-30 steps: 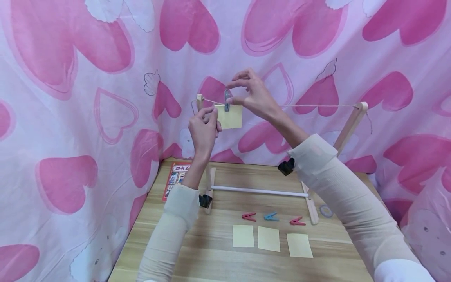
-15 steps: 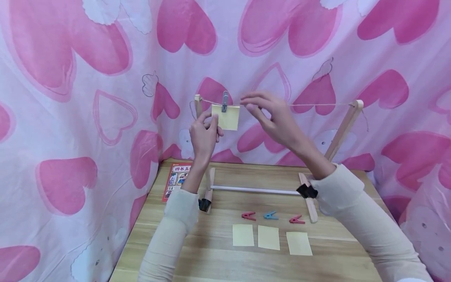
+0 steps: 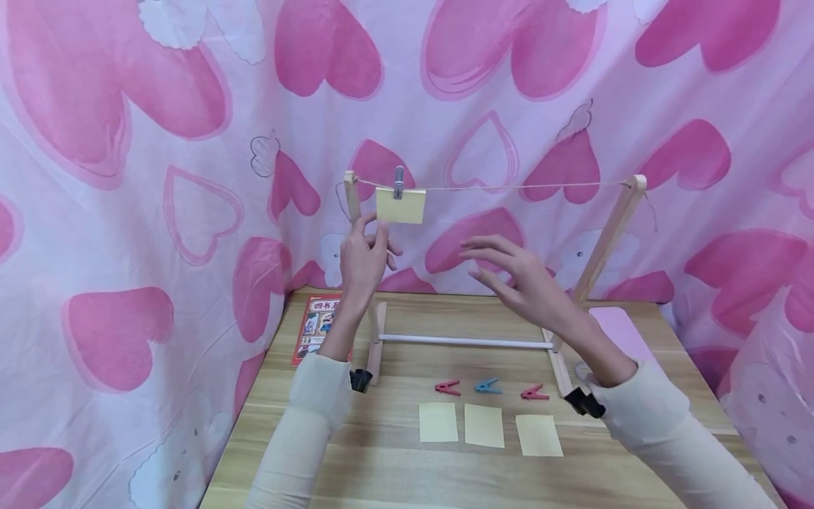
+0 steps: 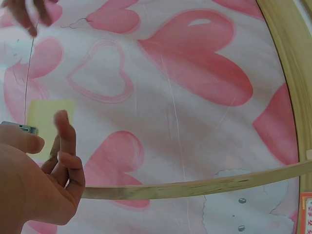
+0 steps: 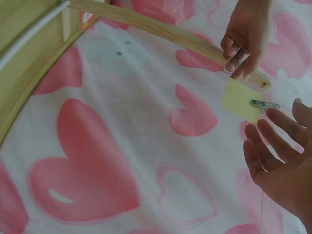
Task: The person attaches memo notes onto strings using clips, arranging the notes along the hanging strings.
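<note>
A pale yellow paper note (image 3: 410, 211) hangs from a string (image 3: 509, 187) near its left end, held by a grey clothespin (image 3: 398, 182). My left hand (image 3: 364, 263) is just below the note's lower left corner, its thumb and fingers apart in the left wrist view. To the right, below the string, my right hand (image 3: 521, 283) hovers with spread, relaxed fingers and nothing in them. On the table lie a red clothespin (image 3: 448, 387), a blue clothespin (image 3: 487, 386) and another red clothespin (image 3: 535, 392). In front of these are three yellow notes (image 3: 484, 425) in a row.
Two wooden posts (image 3: 607, 244) carry the string, and a white rod (image 3: 467, 342) joins their feet. A red illustrated booklet (image 3: 311, 329) lies at the table's back left. Behind the right forearm is a flat pink object (image 3: 620, 329). A heart-patterned curtain (image 3: 203, 339) surrounds the table.
My right hand has let go of the grey clothespin and moved right and down. My left hand has come off the note and dropped slightly. The note now hangs from the string.
</note>
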{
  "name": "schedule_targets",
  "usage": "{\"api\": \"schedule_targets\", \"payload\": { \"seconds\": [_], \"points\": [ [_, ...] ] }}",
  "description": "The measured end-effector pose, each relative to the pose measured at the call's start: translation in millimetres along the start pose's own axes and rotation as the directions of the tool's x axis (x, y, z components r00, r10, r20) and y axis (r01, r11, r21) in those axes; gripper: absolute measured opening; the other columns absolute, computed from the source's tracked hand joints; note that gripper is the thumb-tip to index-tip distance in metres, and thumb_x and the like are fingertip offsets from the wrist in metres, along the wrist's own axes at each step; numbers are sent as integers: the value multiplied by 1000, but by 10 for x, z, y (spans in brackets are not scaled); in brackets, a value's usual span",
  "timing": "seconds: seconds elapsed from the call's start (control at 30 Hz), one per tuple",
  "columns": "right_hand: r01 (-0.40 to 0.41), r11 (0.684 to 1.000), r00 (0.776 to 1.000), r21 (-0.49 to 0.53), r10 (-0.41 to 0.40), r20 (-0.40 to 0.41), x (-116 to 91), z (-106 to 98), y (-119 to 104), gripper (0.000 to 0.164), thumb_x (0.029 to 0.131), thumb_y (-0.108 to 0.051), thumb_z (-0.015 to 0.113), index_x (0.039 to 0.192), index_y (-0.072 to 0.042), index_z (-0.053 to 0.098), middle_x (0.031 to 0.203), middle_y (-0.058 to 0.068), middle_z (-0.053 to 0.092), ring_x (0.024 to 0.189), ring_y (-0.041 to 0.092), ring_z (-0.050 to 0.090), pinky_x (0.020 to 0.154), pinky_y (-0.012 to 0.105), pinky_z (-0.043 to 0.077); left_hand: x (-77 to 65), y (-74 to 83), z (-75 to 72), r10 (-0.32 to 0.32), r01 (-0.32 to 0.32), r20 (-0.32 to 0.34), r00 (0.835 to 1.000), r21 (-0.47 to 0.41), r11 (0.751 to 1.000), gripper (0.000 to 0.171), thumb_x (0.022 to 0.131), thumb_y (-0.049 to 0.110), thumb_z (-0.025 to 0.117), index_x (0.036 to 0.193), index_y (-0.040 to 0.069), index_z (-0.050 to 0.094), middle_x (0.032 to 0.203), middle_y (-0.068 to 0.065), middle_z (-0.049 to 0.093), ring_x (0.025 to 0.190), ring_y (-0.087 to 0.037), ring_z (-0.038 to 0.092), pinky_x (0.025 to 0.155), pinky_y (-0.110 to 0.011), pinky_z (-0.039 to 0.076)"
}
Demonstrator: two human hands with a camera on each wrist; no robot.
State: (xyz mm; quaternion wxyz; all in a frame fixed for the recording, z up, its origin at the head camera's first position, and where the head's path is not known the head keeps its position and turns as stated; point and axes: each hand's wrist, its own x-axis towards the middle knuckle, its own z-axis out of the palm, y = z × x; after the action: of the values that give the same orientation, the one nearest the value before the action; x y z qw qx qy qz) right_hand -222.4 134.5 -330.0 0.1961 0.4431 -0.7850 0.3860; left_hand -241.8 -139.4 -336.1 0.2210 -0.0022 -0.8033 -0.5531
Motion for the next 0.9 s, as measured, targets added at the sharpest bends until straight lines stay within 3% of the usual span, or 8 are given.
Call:
{"api": "schedule_targets", "payload": {
  "seconds": [0.13,0.3,0.43,0.6,0.7,0.77,0.83,0.9],
  "points": [
    [-55,998,998,-21,55,27,-172,21,59,40,99,8,73,137,-2,73,144,16,68,128,34,68,96,17,54,-8,12,9,-32,32,27,999,21,999,49,116,25,54,162,8,48,86,-13,81,63,-32,75,66,-32,41],
    [-111,993,992,-38,113,53,-305,47,81,42,101,2,73,142,-4,71,150,16,65,131,36,67,87,37,65,-20,21,28,-40,37,51,998,53,998,58,116,28,54,169,9,38,91,-13,82,71,-37,78,66,-37,38],
    [-152,988,985,-19,153,79,-376,74,91,42,103,-2,73,145,-6,69,154,17,62,135,38,66,90,51,66,-48,-9,43,-33,29,62,998,68,997,60,116,30,54,170,10,36,93,-12,82,74,-38,79,72,-33,41],
    [-165,986,982,-13,166,89,-438,124,132,44,102,-1,73,146,-4,67,154,19,60,134,38,66,93,53,65,-176,-128,51,13,-17,76,997,64,998,51,116,26,54,163,7,47,100,-13,82,75,-36,79,56,-23,40],
    [-171,985,980,-26,173,98,-489,157,157,48,102,-3,76,148,-2,64,156,19,58,138,39,63,102,59,60,-331,-299,60,59,-67,102,993,82,994,40,116,20,52,151,1,60,101,-17,81,71,-36,74,48,-21,36],
    [-178,983,977,-51,183,111,-536,192,186,54,100,-5,78,151,-3,61,160,20,55,143,42,58,108,64,55,-478,-486,72,85,-102,125,988,132,986,33,116,15,52,137,-2,70,92,-21,78,66,-36,66,49,-24,37],
    [-191,979,972,-74,199,123,-594,231,220,61,99,-8,81,155,-4,57,164,21,50,149,44,51,112,69,50,-653,-743,98,111,-139,151,982,189,972,29,114,10,53,128,-5,74,92,-24,76,67,-38,64,52,-30,46],
    [-198,976,969,-90,209,133,-656,279,262,69,97,-11,83,158,-4,53,169,23,44,154,47,44,116,72,46,-873,-1012,125,87,-131,185,979,242,961,29,114,8,54,128,-5,75,96,-27,75,72,-42,67,59,-39,57]
  ]
}}
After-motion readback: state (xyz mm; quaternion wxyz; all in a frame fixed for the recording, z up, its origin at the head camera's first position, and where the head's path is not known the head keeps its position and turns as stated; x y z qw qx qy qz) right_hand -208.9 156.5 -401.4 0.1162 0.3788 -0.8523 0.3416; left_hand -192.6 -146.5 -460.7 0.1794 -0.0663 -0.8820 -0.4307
